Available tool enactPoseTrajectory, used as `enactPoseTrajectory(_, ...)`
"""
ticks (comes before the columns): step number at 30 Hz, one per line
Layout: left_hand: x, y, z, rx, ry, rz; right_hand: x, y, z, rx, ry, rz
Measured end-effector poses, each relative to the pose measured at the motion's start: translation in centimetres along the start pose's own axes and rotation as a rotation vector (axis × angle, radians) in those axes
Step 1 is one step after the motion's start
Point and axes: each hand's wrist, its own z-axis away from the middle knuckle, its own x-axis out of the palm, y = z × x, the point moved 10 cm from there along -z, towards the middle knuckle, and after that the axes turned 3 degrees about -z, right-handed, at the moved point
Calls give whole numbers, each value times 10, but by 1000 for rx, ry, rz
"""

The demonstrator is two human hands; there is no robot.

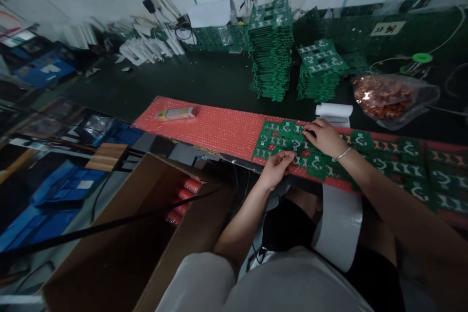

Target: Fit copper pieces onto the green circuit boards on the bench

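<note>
Circuit boards [287, 127]: smooth | bubble wrap [226, 129]: glossy plastic, dimpled | box [131, 185]: matt cardboard | bag [426, 93]: clear plastic | bracelet [342, 153]: shiny metal

Pale label [387, 28], green back panel [351, 30]: handwritten dark characters, too blurred to read.

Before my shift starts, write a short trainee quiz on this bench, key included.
1. True or false: a bracelet circles the left wrist.
2. What lies directly under the spread-out green boards? A) newspaper; B) bubble wrap; C) a towel.
3. Fill the gap: the clear bag holds ____-coloured pieces.

Key:
1. False; the bracelet is at the wrist of the right hand.
2. B.
3. Copper.
</note>
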Motion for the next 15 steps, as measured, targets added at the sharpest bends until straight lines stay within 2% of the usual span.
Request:
enactPoseTrajectory(7, -1, -5, -2, -14, 0, 37, 6, -4, -6, -5, -93, 108)
enactPoseTrajectory(11, -5, -4, -2, -16, 25, 80, 7, -16, -4, -75, -193, 215)
enactPoseTrajectory(13, -8, -1, -3, -5, 44, 138, 1, -26, -1, -107, -206, 226)
enactPoseTrajectory(15, -10, 3, -5, 23, 53, 190, -12, -40, 2, -110, -159, 135)
